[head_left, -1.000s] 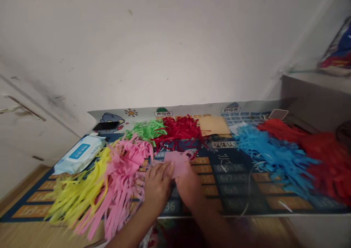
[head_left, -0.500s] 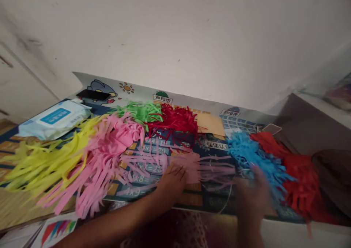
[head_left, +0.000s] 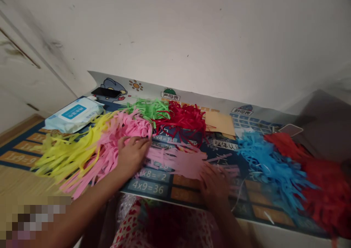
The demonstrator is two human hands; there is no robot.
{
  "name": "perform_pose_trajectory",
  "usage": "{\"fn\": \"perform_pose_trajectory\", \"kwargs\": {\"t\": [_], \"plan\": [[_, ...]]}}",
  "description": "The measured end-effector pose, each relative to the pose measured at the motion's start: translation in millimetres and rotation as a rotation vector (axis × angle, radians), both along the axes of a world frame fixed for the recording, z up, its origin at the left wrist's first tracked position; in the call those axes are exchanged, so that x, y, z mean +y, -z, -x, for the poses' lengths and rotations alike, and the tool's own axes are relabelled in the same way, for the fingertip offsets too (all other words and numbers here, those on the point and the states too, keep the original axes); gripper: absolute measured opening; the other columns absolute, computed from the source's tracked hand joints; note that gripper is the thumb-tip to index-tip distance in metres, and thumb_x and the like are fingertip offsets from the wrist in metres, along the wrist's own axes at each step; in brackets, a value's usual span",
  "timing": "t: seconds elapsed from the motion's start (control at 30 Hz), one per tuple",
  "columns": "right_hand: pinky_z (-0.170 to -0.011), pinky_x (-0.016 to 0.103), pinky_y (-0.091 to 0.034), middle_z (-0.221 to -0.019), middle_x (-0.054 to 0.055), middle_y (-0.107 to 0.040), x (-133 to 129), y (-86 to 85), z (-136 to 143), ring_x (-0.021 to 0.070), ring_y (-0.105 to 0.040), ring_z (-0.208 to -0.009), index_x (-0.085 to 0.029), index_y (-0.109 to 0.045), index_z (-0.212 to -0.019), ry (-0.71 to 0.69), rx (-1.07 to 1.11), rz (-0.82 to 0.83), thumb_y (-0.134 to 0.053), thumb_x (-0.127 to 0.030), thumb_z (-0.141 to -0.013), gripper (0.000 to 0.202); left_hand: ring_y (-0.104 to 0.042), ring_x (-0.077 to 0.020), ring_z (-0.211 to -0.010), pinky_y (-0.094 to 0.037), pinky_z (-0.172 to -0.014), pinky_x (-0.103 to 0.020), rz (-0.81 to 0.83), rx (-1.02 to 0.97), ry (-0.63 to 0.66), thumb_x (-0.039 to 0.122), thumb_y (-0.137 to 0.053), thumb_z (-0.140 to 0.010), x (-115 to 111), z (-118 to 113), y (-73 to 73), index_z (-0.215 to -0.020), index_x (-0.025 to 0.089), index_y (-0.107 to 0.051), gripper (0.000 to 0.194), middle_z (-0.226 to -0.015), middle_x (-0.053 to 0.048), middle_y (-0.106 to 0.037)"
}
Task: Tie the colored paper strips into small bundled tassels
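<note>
A light pink fringed sheet (head_left: 189, 163) lies flat near the front edge of the table, its strips spreading to both sides. My right hand (head_left: 215, 182) rests on its right part, fingers spread and slightly blurred. My left hand (head_left: 134, 155) lies with its fingers apart on the right side of the pink fringed pile (head_left: 109, 145), at the ends of the sheet's left strips. Yellow fringed paper (head_left: 74, 149) adjoins the pink pile on the left. Behind are green strips (head_left: 150, 109) and dark red strips (head_left: 183, 120).
Blue fringed paper (head_left: 270, 164) and red fringed paper (head_left: 323, 182) lie at the right. A wipes packet (head_left: 75, 114) and a black phone (head_left: 106, 92) are at the back left. Tan paper (head_left: 219, 123) lies behind, near the wall (head_left: 192, 39).
My left hand has moved left from the light pink sheet to the pink pile. My right hand has come left from beside the blue paper onto the sheet. The view has shifted.
</note>
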State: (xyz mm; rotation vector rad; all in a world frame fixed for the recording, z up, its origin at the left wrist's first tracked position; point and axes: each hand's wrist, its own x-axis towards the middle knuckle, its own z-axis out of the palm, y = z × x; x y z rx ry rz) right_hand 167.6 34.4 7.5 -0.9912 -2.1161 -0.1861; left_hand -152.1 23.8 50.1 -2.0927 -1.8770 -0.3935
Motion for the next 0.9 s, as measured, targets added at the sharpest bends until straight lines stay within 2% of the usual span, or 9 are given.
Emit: {"fn": "perform_pose_trajectory", "kwargs": {"t": [0.1,0.2,0.3,0.43,0.5,0.6,0.77,0.83,0.9], "plan": [[-0.105,0.042,-0.026,-0.099,0.006,-0.074,-5,9.5,8,0.0216,-0.065,-0.103,-0.021,-0.063,-0.087,0.000,0.006,0.058,-0.052,-0.014,-0.089,0.013,-0.048,-0.0412,-0.120,-0.027,-0.098,-0.065,0.005,0.061,-0.092,0.019,-0.050,-0.083,-21,17,-21.4,-0.123,0.018,-0.059,0.040,-0.127,-0.018,-0.060],[-0.105,0.041,-0.026,-0.100,0.006,-0.073,-6,14.4,15,0.0207,-0.065,-0.103,-0.021,-0.063,-0.087,-0.009,0.017,0.095,-0.050,-0.014,-0.088,0.015,-0.034,-0.0361,-0.135,-0.030,-0.105,-0.056,0.020,-0.010,0.159,0.021,-0.050,-0.083,-44,-17,-34.7,-0.134,0.018,-0.050,0.051,-0.144,-0.017,-0.044],[-0.105,0.041,-0.027,-0.101,0.006,-0.073,-6,9.9,16,0.0202,-0.066,-0.100,-0.021,-0.063,-0.091,-0.020,0.010,0.110,-0.048,-0.016,-0.088,0.016,-0.035,-0.0269,-0.136,-0.028,-0.112,-0.046,0.097,-0.165,0.416,0.024,-0.051,-0.084,-48,-84,-18.4,-0.134,0.018,-0.048,0.050,-0.144,-0.011,-0.047],[-0.106,0.042,-0.025,-0.105,0.007,-0.072,-7,-1.7,10,0.0208,-0.066,-0.100,-0.021,-0.062,-0.096,-0.039,-0.037,0.092,-0.047,-0.015,-0.089,0.017,-0.053,-0.0247,-0.120,-0.026,-0.111,-0.049,0.129,-0.213,0.373,0.022,-0.050,-0.090,-15,-140,23.8,-0.127,0.017,-0.055,0.037,-0.127,-0.011,-0.062],[-0.105,0.043,-0.025,-0.108,0.007,-0.072,-8,-4.2,7,0.0214,-0.066,-0.102,-0.021,-0.061,-0.094,-0.054,-0.063,0.076,-0.048,-0.013,-0.088,0.016,-0.058,-0.0222,-0.112,-0.027,-0.110,-0.050,0.134,-0.195,0.336,0.016,-0.050,-0.090,1,-132,34.5,-0.119,0.021,-0.060,0.031,-0.117,-0.007,-0.068],[-0.105,0.043,-0.026,-0.107,0.007,-0.072,-8,-2.0,5,0.0209,-0.066,-0.099,-0.021,-0.060,-0.090,-0.056,-0.069,0.072,-0.049,-0.012,-0.088,0.014,-0.059,-0.0215,-0.108,-0.025,-0.107,-0.052,0.061,-0.162,0.238,0.010,-0.049,-0.089,8,-89,33.1,-0.114,0.025,-0.063,0.032,-0.112,-0.003,-0.071],[-0.106,0.040,-0.024,-0.106,0.004,-0.073,-7,5.6,13,0.0188,-0.065,-0.101,-0.022,-0.061,-0.099,-0.117,-0.030,0.116,-0.050,-0.012,-0.089,0.019,-0.054,-0.0301,-0.114,-0.024,-0.103,-0.060,0.076,-0.003,0.018,0.012,-0.048,-0.087,-16,-6,0.9,-0.118,0.030,-0.062,0.038,-0.119,-0.005,-0.068],[-0.105,0.040,-0.026,-0.105,0.004,-0.073,-7,7.3,17,0.0189,-0.065,-0.102,-0.022,-0.061,-0.101,-0.141,-0.035,0.149,-0.049,-0.011,-0.089,0.020,-0.050,-0.0354,-0.119,-0.022,-0.103,-0.064,0.053,0.056,-0.080,0.012,-0.047,-0.085,-30,7,-17.1,-0.122,0.026,-0.060,0.042,-0.126,-0.011,-0.063],[-0.102,0.040,-0.028,-0.107,0.005,-0.072,-7,8.2,20,0.0196,-0.064,-0.103,-0.021,-0.061,-0.100,-0.155,-0.059,0.181,-0.048,-0.011,-0.088,0.020,-0.045,-0.0373,-0.126,-0.022,-0.106,-0.063,0.047,0.059,0.000,0.015,-0.048,-0.083,-44,-2,-29.9,-0.129,0.021,-0.055,0.047,-0.135,-0.017,-0.055]]}}
